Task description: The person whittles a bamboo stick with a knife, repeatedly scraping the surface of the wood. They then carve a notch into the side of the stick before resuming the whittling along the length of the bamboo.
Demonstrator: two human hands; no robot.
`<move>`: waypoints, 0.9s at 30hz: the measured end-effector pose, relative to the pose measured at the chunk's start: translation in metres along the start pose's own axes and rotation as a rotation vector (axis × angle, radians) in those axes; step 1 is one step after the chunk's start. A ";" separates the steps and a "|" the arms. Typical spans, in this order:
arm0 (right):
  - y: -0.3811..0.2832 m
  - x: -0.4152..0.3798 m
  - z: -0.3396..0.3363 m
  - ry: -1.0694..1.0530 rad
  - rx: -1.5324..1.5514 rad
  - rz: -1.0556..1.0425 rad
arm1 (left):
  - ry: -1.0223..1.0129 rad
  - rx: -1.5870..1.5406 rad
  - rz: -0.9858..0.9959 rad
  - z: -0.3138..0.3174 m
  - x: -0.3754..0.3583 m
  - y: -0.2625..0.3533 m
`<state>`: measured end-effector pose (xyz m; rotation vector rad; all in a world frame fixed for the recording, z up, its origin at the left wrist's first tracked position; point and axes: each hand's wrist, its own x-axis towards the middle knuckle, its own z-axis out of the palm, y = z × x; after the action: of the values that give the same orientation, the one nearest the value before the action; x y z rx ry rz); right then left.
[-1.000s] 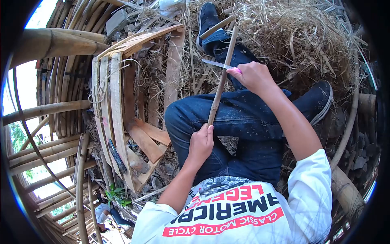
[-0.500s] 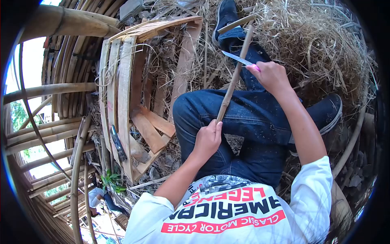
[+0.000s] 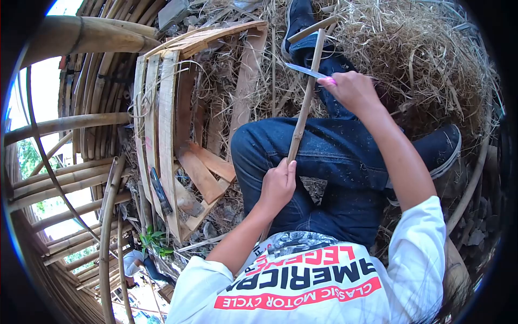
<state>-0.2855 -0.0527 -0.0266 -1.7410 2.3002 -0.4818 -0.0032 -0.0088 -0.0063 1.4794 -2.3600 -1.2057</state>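
My left hand [image 3: 279,185] is closed around the near end of a thin wooden stick [image 3: 303,117], which slants up and away across my bent leg. In my right hand [image 3: 353,93] is a knife [image 3: 306,70] with a pink handle, gripped in closed fingers. Its blade lies across the upper part of the stick and points to the left. The stick's far end reaches near my shoe, close to another short piece of wood [image 3: 313,29].
On the left stands a wooden slat crate [image 3: 168,129] with a dark-handled tool [image 3: 159,190] resting on its edge. Dry shavings [image 3: 410,59] are heaped at the upper right. Bamboo poles [image 3: 70,127] form a structure at far left; another person [image 3: 135,264] is beyond it.
My right hand and the knife have moved up and slightly left along the stick. The stick's far end has shifted a little left, while my left hand stays nearly in place.
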 end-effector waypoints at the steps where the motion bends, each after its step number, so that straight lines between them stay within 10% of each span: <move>1: -0.003 0.004 0.006 0.022 0.030 -0.011 | 0.008 -0.010 -0.016 0.000 0.000 -0.001; 27: 0.011 0.008 0.003 0.062 -0.101 -0.053 | -0.015 0.000 -0.026 -0.001 0.001 0.000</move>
<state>-0.2967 -0.0580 -0.0340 -1.8634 2.3645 -0.4418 -0.0037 -0.0100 -0.0061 1.5106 -2.3578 -1.2268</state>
